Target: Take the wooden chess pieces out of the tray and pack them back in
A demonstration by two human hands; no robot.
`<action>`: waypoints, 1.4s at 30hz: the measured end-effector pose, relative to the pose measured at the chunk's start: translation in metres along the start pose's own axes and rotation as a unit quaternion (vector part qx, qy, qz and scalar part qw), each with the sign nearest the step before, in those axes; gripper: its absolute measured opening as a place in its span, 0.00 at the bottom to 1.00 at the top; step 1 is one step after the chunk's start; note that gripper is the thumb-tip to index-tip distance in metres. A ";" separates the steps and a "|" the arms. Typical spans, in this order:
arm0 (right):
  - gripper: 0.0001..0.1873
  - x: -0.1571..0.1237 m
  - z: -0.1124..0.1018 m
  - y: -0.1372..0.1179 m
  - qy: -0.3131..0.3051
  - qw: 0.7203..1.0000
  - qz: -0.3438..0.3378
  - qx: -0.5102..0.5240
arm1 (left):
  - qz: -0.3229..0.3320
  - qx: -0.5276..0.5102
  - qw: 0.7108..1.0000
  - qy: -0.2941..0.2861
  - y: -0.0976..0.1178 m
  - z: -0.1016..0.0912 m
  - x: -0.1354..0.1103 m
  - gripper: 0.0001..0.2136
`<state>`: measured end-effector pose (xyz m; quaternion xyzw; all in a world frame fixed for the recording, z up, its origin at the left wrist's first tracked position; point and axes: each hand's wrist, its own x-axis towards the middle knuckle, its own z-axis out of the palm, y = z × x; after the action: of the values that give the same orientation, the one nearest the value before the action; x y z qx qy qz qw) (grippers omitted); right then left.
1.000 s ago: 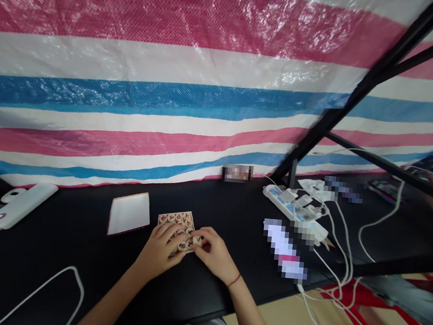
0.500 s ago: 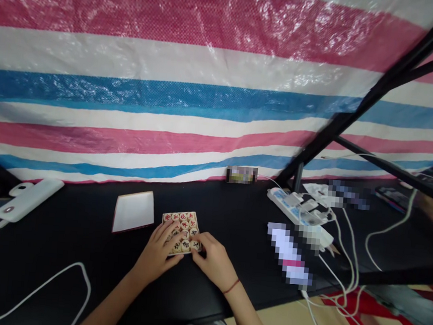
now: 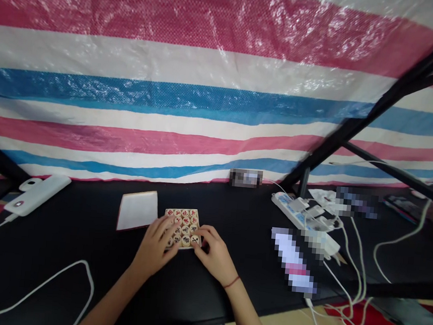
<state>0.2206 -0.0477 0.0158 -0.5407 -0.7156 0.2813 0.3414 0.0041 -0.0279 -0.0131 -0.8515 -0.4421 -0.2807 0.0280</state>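
Four round pieces (image 3: 185,213) with red marks line the far row of the box (image 3: 184,248), which sits on the black table (image 3: 93,222) right in front of you. Your left hand (image 3: 154,245) lies palm down over its left side, fingers stretched and a little apart, covering some pieces there; the thumb reaches along the near left corner. Your right hand (image 3: 215,256) comes in at the right side, fingers bent, thumb by the near right corner and forefinger by the wall farther back, with a gap between them. I cannot tell whether that hand grips anything.

The pieces are pale, flat-topped and packed in tidy rows, marks facing up: red in the two far rows, black in the two near ones, as far as they show. The box is shallow, with a thin pale rim.

Just left of the box lies the lid (image 3: 138,211), its white inside showing. Your right wrist wears a red cord (image 3: 232,282). Farther right is a white power strip (image 3: 292,204) full of plugs; far left, a white power bank (image 3: 41,196) with a cable attached.
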 end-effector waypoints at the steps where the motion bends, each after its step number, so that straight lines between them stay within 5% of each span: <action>1: 0.10 0.000 -0.001 0.000 0.010 1.000 0.004 0.009 | -0.039 0.012 0.999 0.023 -0.007 -0.004 -0.002 0.21; 4: 0.10 -0.001 -0.005 0.002 0.039 0.999 0.018 0.032 | -0.124 0.053 0.990 0.035 -0.034 -0.011 -0.015 0.18; 8: 0.09 0.001 -0.005 -0.003 0.058 0.996 0.023 0.070 | -0.127 0.018 0.991 -0.029 -0.058 -0.018 -0.031 0.12; 11: 0.09 0.003 0.004 -0.017 0.065 0.992 0.026 0.108 | -0.186 -0.080 0.978 0.050 -0.051 -0.031 -0.026 0.14; 13: 0.15 0.005 0.013 -0.027 0.062 0.985 0.042 0.153 | -0.253 -0.192 0.941 0.115 -0.035 -0.040 -0.015 0.14; 19: 0.35 0.016 0.038 -0.038 0.012 0.937 0.098 0.335 | -0.386 -0.508 0.735 0.228 0.022 -0.031 0.006 0.20; 22: 0.34 0.020 0.038 -0.027 0.049 0.929 0.129 0.343 | -0.418 -0.544 0.700 0.198 0.033 -0.016 0.005 0.34; 24: 0.30 0.023 0.035 -0.017 0.066 0.935 0.150 0.314 | -0.429 -0.531 0.715 0.149 0.034 -0.011 0.003 0.38; 28: 0.24 0.031 0.025 -0.003 0.096 0.963 0.157 0.195 | -0.437 -0.403 0.804 0.013 0.031 -0.015 -0.001 0.32; 32: 0.22 0.037 0.017 -0.001 0.066 0.985 0.154 0.048 | -0.413 -0.263 0.871 -0.038 0.027 -0.016 -0.003 0.24; 42: 0.23 0.014 0.010 -0.006 -0.050 0.972 0.155 -0.171 | -0.361 -0.170 0.914 -0.073 0.027 -0.015 -0.012 0.13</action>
<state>0.2065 -0.0365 0.0166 -0.6807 -0.6767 0.2306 0.1599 0.0127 -0.0577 -0.0009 -0.6442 -0.6657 -0.2796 -0.2523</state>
